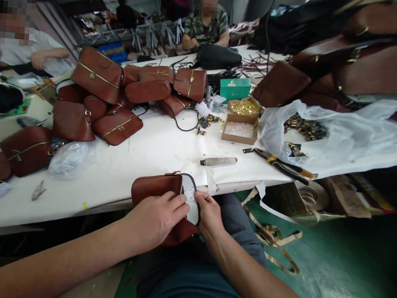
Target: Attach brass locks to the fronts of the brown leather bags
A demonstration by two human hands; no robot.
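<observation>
A brown leather bag (153,186) rests at the table's front edge and over my lap, its white-lined opening facing right. My left hand (160,215) lies over the bag, with its fingers bent onto the lining near the opening. At the opening's right rim, my right hand (209,211) pinches the dark edge between thumb and fingers. Just beyond the bag lies a wrapped grey stick (218,161). The bag's underside is hidden by my left hand and forearm.
Brown bags (117,125) are piled left and at right. Cardboard boxes (240,129) of small parts, a plastic bag (277,128) of metal fittings and pliers (277,163) lie right of centre. A person (207,22) sits across the table, another at left.
</observation>
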